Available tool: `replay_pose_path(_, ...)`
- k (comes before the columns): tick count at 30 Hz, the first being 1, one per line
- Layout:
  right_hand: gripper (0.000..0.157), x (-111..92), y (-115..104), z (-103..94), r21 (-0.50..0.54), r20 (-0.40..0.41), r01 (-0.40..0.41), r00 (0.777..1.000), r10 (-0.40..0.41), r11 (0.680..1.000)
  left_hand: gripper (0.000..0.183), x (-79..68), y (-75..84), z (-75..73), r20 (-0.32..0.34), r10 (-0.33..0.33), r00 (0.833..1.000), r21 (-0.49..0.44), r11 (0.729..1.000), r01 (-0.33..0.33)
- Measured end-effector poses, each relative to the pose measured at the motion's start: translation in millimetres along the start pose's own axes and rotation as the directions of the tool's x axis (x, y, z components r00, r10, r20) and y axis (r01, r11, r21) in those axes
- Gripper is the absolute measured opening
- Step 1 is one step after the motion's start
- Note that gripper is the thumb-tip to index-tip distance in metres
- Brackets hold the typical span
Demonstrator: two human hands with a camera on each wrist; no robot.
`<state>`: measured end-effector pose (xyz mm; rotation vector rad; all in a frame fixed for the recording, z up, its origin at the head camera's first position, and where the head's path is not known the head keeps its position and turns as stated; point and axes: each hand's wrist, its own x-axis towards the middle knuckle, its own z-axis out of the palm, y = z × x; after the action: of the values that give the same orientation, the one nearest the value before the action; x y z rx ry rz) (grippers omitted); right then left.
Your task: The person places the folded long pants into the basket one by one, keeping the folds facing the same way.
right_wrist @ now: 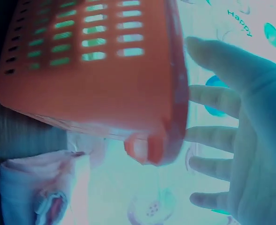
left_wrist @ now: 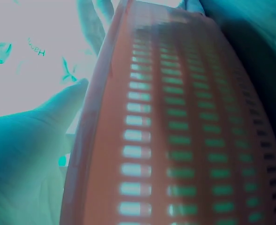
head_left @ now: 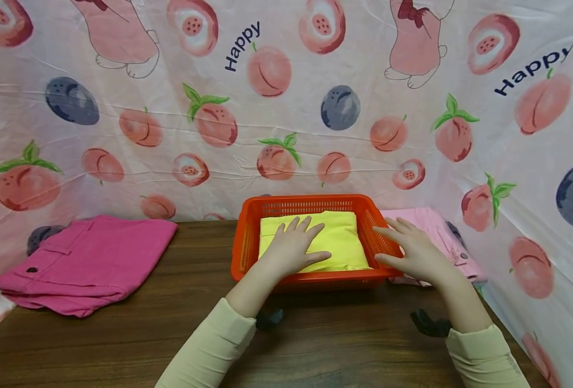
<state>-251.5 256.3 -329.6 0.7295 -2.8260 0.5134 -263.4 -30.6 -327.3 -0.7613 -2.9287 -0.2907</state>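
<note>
A folded yellow garment [head_left: 337, 237] lies inside an orange-red plastic basket [head_left: 315, 277] with slotted walls. Over the garment, my left hand [head_left: 290, 250] spreads its fingers, palm down, overlapping the front rim. My right hand [head_left: 414, 253] hovers by the basket's right rim with fingers extended and slightly apart. In the left wrist view, the left thumb [left_wrist: 58, 105] is right at the rim. The right wrist view has the right fingers [right_wrist: 212, 138] beside the basket's edge, holding nothing.
A folded light pink garment [head_left: 429, 229] with a dark button lies right of the basket, partly behind the right hand. A folded deep pink garment [head_left: 97, 258] sits at the left of the dark wooden table [head_left: 136, 345]. A peach-printed curtain [head_left: 286, 108] encloses the back and sides.
</note>
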Motion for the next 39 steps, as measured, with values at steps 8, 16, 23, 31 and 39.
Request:
replay_pose_path(8, 0.072, -5.7, 1.7, -8.3, -0.032, -0.008, -0.051, 0.999, 0.051, 0.998, 0.073, 5.0, 13.2, 6.9, -0.006, -0.02, 1.0, -0.008, 1.0, 0.02)
replay_pose_path(16, 0.076, -8.7, 4.6, -13.1, -0.082, -0.018, -0.078, 0.997, 0.077, 0.994, 0.073, 9.4, 21.7, 11.2, -0.022, -0.041, 0.999, -0.031, 0.999, 0.04)
replay_pose_path(23, 0.079, -10.5, 7.7, -16.5, -0.101, -0.009, -0.103, 0.995, 0.103, 0.989, 0.074, 11.1, 28.8, 14.0, -0.019, -0.044, 0.999, -0.073, 0.996, 0.042)
replay_pose_path(31, 0.081, -13.4, 14.9, -20.3, -0.086, -0.015, -0.13, 0.991, 0.129, 0.988, 0.074, 13.2, 35.3, 20.7, -0.022, -0.039, 0.999, -0.111, 0.993, 0.036)
replay_pose_path(39, 0.08, -17.0, 22.4, -26.9, -0.056, -0.042, -0.147, 0.989, 0.145, 0.987, 0.073, 17.1, 43.4, 26.9, -0.024, -0.033, 0.999, -0.146, 0.989, 0.029)
